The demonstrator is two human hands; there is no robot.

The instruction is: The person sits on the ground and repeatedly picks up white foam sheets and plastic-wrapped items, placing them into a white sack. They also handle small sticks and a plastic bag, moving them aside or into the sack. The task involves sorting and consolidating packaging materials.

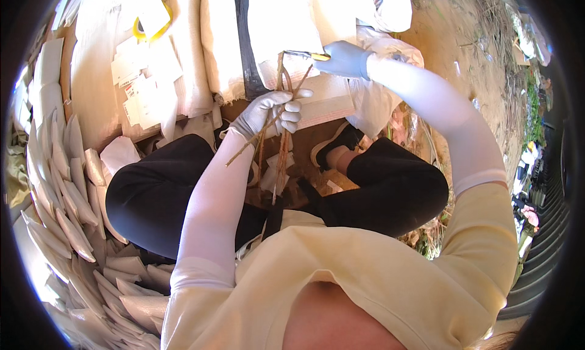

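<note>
My left hand (273,113), in a pale grey work glove, grips a small bunch of bare brown woody stems (282,155) around their middle. The stems fan out slightly above the fist, and their thinner ends hang down between my knees. In my right hand (346,59), also gloved, is a pair of pruning shears (319,56) with yellow on the handle. Their blades point left and meet the top of the tallest stem; glare hides whether they have closed on it. Behind the stems lies a brightly lit white sheet (283,25).
Many pale padded packets (75,203) are piled along my left side. Ahead on the left are printed labels (141,98) and a yellow tape roll (168,18). A translucent plastic bag (372,103) hangs beyond my right shoe (336,142). Bare soil (450,71) lies to the right.
</note>
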